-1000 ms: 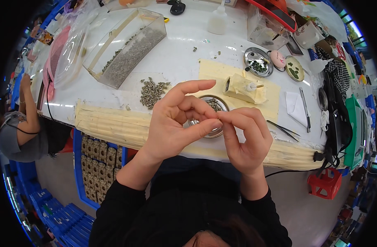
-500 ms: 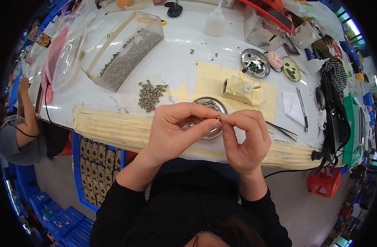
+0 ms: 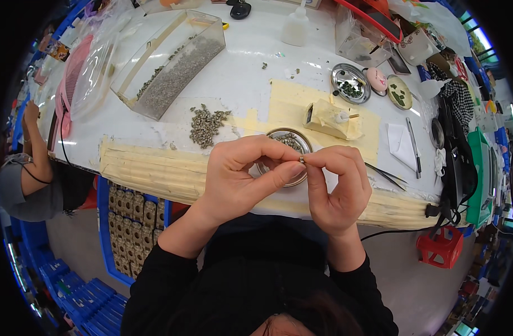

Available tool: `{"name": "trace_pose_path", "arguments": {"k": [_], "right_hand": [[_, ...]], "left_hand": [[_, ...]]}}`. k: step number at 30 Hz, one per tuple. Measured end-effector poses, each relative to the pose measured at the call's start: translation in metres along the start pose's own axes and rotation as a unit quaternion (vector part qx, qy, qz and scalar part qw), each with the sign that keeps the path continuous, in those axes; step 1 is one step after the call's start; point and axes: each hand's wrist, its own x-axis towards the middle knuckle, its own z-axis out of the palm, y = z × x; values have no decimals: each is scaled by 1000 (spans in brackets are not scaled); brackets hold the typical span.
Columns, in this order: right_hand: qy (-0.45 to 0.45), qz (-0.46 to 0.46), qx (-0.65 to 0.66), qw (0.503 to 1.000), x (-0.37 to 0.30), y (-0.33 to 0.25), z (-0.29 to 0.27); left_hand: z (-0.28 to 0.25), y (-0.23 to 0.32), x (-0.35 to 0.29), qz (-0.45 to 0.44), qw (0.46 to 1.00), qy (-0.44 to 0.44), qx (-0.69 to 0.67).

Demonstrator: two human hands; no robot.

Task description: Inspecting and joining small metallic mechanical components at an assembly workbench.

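Observation:
A tiny metallic piece is pinched between the fingertips of both hands, too small for me to name its kind. My left hand holds it from the left with thumb and index finger. From the other side my right hand grips it, thumb and index finger closed. Behind and partly under the fingers sits a round metal dish with small grey pieces in it. Farther left lies a loose heap of similar small grey pieces on the white table.
Beyond the heap stands a clear bin of grey pieces. A tape-wrapped block rests on yellow paper. Tweezers, a pen-like tool and a dish of dark green bits lie right. A blue tray is below left.
Both hands stay pinched on the small piece and have shifted slightly right in the picture. The view of the table has moved a little too.

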Motion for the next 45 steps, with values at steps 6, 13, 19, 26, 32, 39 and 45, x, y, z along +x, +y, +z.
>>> {"name": "trace_pose_path", "arguments": {"k": [6,13,19,26,32,39,45], "right_hand": [[-1,0,-1,1000,0,-1,0],[-2,10,2,1000,1,0,1],[-12,23,0,1000,0,2,1],[-12,24,5,1000,-1,1,1],[-13,22,5,1000,-1,2,1],[-20,29,14,999,-3,2,1],[-22,36,24,999,-2,0,0]], "left_hand": [[1,-1,-1,22,999,16,21],[3,-3,1,110,984,41,133],[4,-6,3,171,963,52,203],[4,-6,2,179,962,52,199],[3,-6,4,222,946,51,231],[0,-8,5,245,935,38,254],[1,-8,5,240,935,50,257]]}}
